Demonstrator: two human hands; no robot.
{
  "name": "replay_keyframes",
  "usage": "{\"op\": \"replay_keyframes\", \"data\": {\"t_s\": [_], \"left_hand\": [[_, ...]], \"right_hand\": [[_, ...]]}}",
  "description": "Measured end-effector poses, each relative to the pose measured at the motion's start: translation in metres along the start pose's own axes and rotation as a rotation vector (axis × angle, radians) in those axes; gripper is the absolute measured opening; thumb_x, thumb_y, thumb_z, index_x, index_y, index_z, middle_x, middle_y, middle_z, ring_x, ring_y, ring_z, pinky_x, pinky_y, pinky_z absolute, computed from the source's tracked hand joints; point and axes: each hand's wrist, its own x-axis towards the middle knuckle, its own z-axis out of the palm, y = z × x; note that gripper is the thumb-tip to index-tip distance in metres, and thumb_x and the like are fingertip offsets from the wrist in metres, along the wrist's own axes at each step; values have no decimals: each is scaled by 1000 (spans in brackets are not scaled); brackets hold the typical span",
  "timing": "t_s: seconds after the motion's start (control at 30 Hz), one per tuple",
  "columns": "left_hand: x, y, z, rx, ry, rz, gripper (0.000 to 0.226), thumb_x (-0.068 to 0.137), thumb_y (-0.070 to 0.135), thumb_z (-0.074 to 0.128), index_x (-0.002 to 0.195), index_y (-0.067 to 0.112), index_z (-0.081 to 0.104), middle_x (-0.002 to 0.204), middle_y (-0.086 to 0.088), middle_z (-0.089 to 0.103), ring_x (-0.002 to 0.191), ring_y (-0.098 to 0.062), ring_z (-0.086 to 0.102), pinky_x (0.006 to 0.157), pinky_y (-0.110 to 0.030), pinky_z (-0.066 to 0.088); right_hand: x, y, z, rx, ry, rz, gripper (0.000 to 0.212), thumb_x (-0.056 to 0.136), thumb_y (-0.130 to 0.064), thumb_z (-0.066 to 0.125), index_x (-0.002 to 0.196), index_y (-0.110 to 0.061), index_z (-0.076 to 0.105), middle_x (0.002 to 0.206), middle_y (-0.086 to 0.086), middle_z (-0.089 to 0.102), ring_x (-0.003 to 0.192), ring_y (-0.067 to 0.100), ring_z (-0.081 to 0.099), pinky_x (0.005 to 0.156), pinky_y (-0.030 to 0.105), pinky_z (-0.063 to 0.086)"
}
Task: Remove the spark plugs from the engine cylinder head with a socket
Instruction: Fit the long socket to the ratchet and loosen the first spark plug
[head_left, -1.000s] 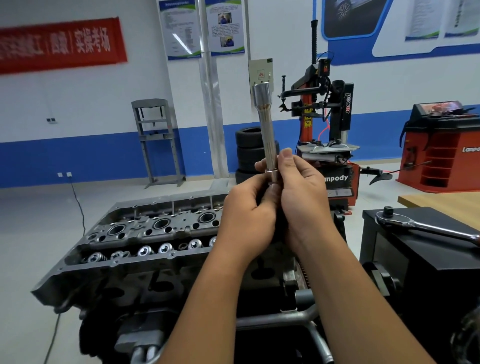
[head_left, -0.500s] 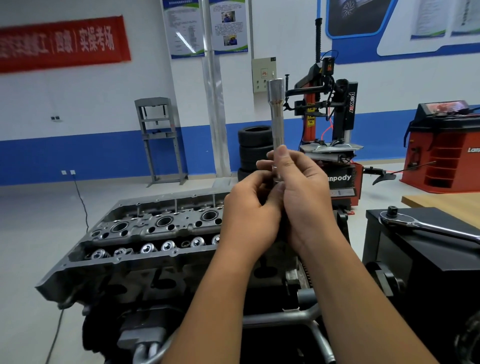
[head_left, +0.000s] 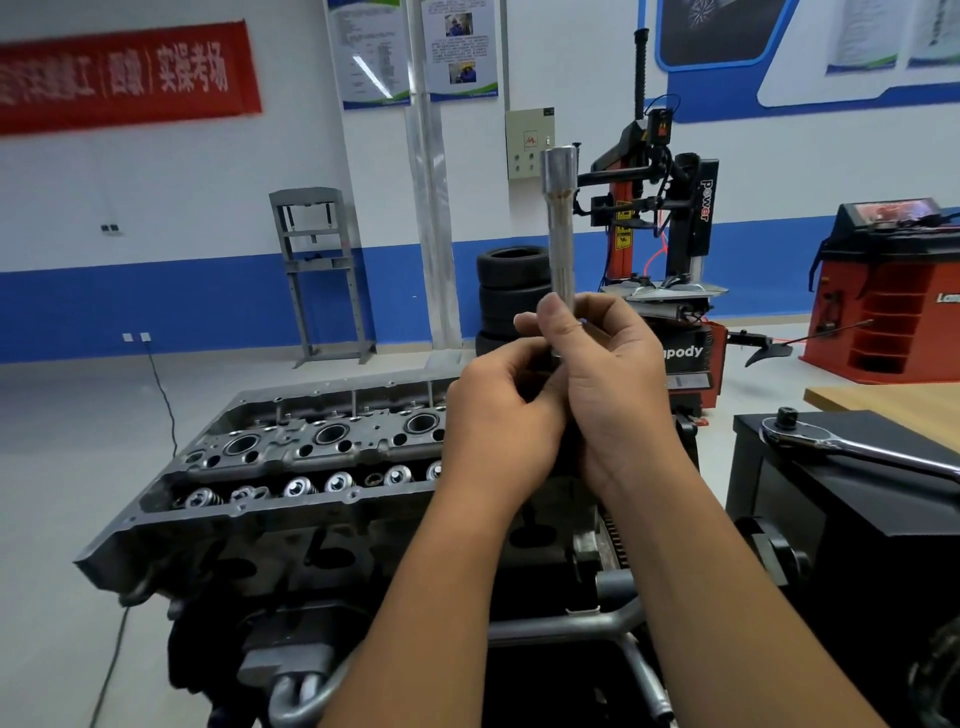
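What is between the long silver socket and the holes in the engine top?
Only the person's own hands. The left hand and right hand hold the long silver socket upright above the grey metal cylinder head; three wells show uncovered.

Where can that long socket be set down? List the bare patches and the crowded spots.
Bare patch: the black cabinet top, below the ratchet. The wooden table corner behind it also looks bare. Crowded: the cylinder head, all wells and valve springs, and where both hands grip the socket.

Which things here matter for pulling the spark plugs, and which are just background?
For the job: socket, held upright in both hands, left hand, right hand; cylinder head; ratchet.
Background: stacked tyres, tyre changer, red cabinet.
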Motion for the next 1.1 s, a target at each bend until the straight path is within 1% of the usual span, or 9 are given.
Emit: {"op": "replay_keyframes", "data": {"t_s": [0.13, 0.2, 0.3, 0.37, 0.53, 0.63, 0.73, 0.93, 1.1], "left_hand": [[-1, 5, 0, 30, -83, -16, 29, 96, 36, 54, 116, 33, 75, 101, 8, 79, 100, -15, 75, 91, -52, 61], [0, 4, 0, 29, -68, -15, 27, 96, 34, 57, 116, 31, 75, 101, 7, 79, 99, -15, 75, 91, -52, 61], [0, 0, 0, 12, -11, -20, 17, 100, 25, 68, 114, 31, 77, 97, 10, 80, 93, -8, 76, 89, -46, 63], [1, -2, 1, 44, 28, -13, 14, 95, 25, 74, 107, 32, 79, 91, 14, 80, 87, -3, 76, 86, -42, 64], [0, 1, 1, 68, -45, 8, 21, 98, 26, 65, 112, 30, 79, 94, 10, 80, 92, -11, 75, 88, -49, 62], [-1, 2, 1, 68, -77, 25, 23, 100, 20, 61, 113, 31, 77, 95, 7, 79, 92, -17, 75, 87, -52, 61], [-1, 0, 2, 72, -11, 22, 23, 98, 13, 68, 109, 31, 78, 93, 10, 79, 90, -11, 75, 87, -48, 62], [-1, -2, 3, 74, 33, 29, 28, 92, 11, 74, 111, 30, 80, 94, 12, 80, 90, -3, 75, 87, -39, 64], [-1, 1, 2, 67, -35, 41, 25, 99, 9, 67, 112, 27, 78, 96, 12, 80, 93, -7, 75, 87, -40, 63]], "right_hand": [[-1, -3, 2, 12, 28, 20, 28, 77, -42, 76, 89, -17, 70, 96, 8, 76, 90, 20, 71, 91, 48, 61], [-1, -3, 3, 14, 15, 27, 26, 84, -40, 73, 89, -14, 73, 95, 6, 75, 91, 22, 69, 95, 52, 59], [-1, -3, 3, 37, -2, 59, 27, 96, -38, 66, 91, -12, 72, 95, 8, 75, 89, 25, 69, 88, 52, 60], [-2, -5, 4, 62, 5, 65, 32, 87, -43, 71, 96, -12, 67, 97, 12, 77, 89, 26, 72, 83, 51, 61], [-3, -5, 4, 0, 36, 1, 35, 77, -45, 74, 91, -15, 61, 95, 10, 79, 91, 21, 74, 95, 51, 59], [-1, -6, 3, 28, 67, 25, 33, 85, -47, 68, 85, -14, 68, 90, 7, 74, 86, 22, 66, 96, 52, 56], [1, -7, 3, 88, 67, 97, 32, 97, -40, 64, 86, -11, 72, 88, 9, 74, 84, 22, 68, 92, 51, 57], [-5, -9, 4, 33, 68, 37, 35, 72, -42, 78, 91, -15, 65, 91, 9, 77, 85, 22, 71, 93, 62, 56], [-1, -6, 2, -6, 53, 55, 30, 91, -43, 69, 87, -13, 75, 90, 3, 76, 89, 15, 70, 98, 48, 58]]}}
